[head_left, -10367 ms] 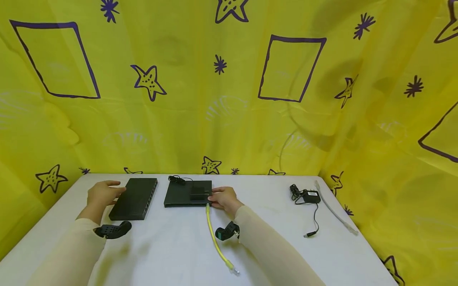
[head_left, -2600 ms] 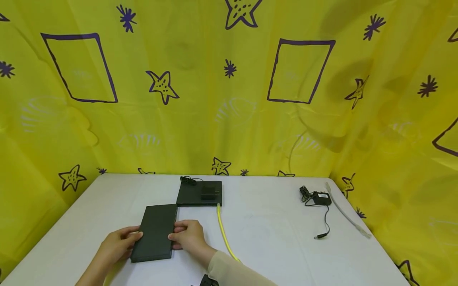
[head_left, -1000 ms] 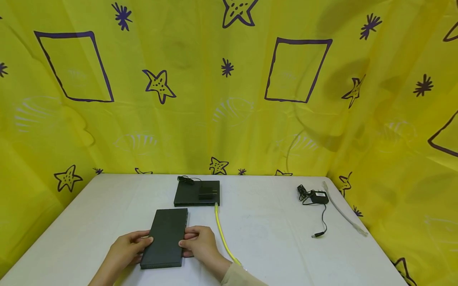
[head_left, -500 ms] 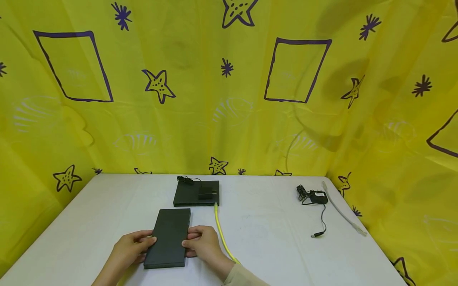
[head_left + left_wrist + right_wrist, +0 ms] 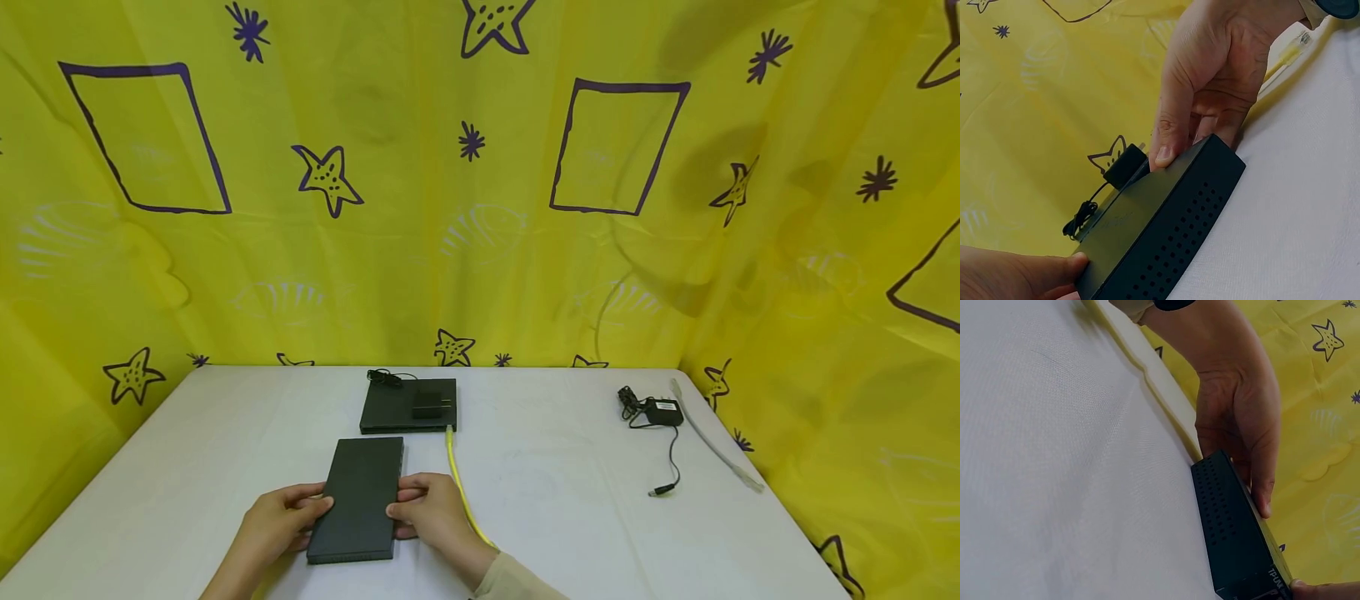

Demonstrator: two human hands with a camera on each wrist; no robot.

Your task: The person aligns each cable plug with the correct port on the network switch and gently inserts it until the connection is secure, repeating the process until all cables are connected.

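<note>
A flat black network switch [image 5: 360,500] lies at the front of the table between both hands, its short front edge towards me. My left hand [image 5: 281,521] grips its left long side, thumb on top. On the opposite long side, my right hand [image 5: 435,510] pinches it, thumb on top and fingers at the port edge. In the right wrist view the switch [image 5: 1216,519] shows a vented side and TP-LINK lettering. Whether its underside touches the tabletop I cannot tell. Behind it sits a second black box [image 5: 390,421], bearing a black power adapter [image 5: 429,406].
A yellow network cable [image 5: 459,483] runs from the second box's front right corner, passing behind my right hand. Farther right lie another power adapter [image 5: 663,412] with its cord and a pale network cable [image 5: 712,443]. A yellow curtain [image 5: 480,250] borders the white table [image 5: 555,467].
Earlier, my left hand was at the switch on the far left and my right at the second box. Both hands now hold the switch, closer to me; lately it has shifted slightly right.
</note>
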